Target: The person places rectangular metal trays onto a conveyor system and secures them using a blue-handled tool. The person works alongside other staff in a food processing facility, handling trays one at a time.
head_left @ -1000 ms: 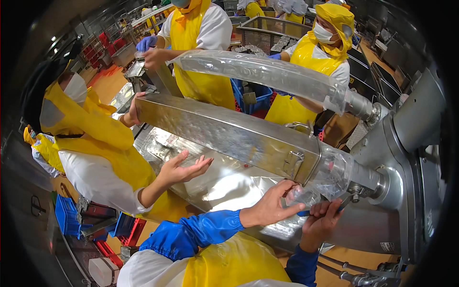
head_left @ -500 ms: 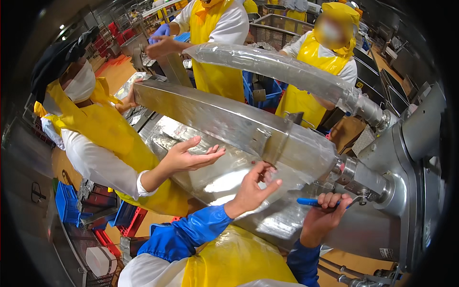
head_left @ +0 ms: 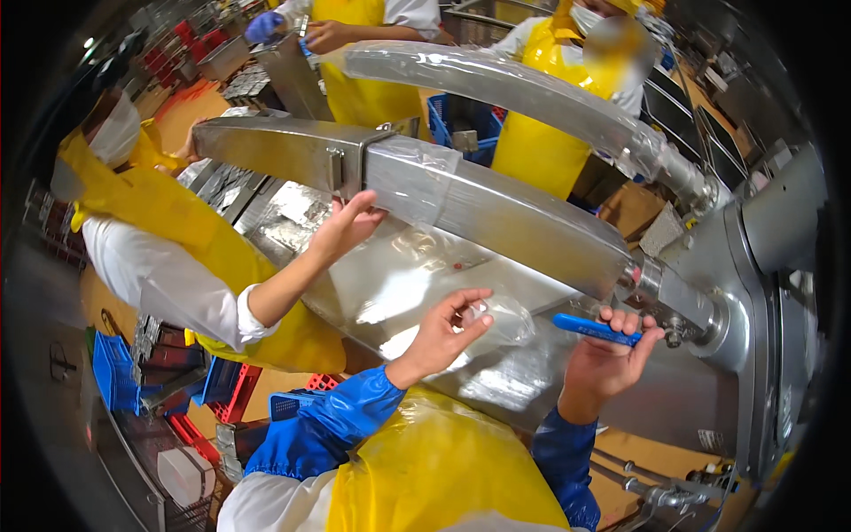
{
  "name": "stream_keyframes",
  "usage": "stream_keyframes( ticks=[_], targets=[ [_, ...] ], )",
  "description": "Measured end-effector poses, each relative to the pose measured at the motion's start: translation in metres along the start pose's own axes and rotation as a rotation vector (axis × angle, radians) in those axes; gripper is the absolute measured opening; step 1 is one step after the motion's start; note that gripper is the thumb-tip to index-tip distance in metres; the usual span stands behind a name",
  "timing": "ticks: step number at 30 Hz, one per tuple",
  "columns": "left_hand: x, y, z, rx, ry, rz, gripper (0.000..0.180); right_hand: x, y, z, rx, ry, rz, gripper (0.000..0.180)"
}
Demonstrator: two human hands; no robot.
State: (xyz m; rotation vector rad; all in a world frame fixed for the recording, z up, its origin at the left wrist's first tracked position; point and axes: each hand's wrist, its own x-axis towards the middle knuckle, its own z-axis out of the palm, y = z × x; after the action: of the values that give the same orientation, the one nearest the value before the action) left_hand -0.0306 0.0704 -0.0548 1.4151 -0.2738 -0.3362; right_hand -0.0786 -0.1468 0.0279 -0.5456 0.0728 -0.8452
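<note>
Head view: the long rectangular steel mould (head_left: 275,146) has slid toward the upper left over the last second, baring much of the rectangular steel horn (head_left: 541,226), which runs from centre frame to the pipe fitting (head_left: 681,294) at right. Clear film (head_left: 412,182) wraps the horn's left part, just beside the mould's rim, while the rest looks like bare metal; judging by that, drawing the mould off is well advanced. A co-worker's hand (head_left: 344,229) has moved left with it, just under the latched end. At lower centre the left hand (head_left: 439,337) has dropped away from the mould; its thumb and forefinger stand apart, though I cannot tell whether it holds the loose clear plastic (head_left: 510,321) beside it. At lower right, the right hand (head_left: 610,359) keeps its fingers clamped on the blue-handled lever (head_left: 576,325).
</note>
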Motion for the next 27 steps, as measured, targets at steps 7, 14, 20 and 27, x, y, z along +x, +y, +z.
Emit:
stream_keyframes(
  ticks=[7, 14, 20, 27],
  targets=[
    [-0.003, 0.016, 0.001, 0.066, -0.029, 0.024, 0.042, 0.001, 0.002, -0.001, -0.026, 0.029, -0.019, 0.030],
    [-0.008, 0.018, -0.001, 0.103, -0.047, 0.023, 0.042, 0.004, -0.015, -0.063, -0.247, -0.201, 0.146, 0.021],
    [-0.001, 0.018, -0.004, 0.256, -0.021, 0.104, 0.041, 0.066, -0.100, -0.177, -1.429, -0.276, -0.216, 0.009],
    [0.004, 0.012, 0.017, 0.068, -0.098, -0.022, 0.041, 0.007, -0.042, -0.091, -0.668, 0.043, 0.095, 0.011]
  ],
)
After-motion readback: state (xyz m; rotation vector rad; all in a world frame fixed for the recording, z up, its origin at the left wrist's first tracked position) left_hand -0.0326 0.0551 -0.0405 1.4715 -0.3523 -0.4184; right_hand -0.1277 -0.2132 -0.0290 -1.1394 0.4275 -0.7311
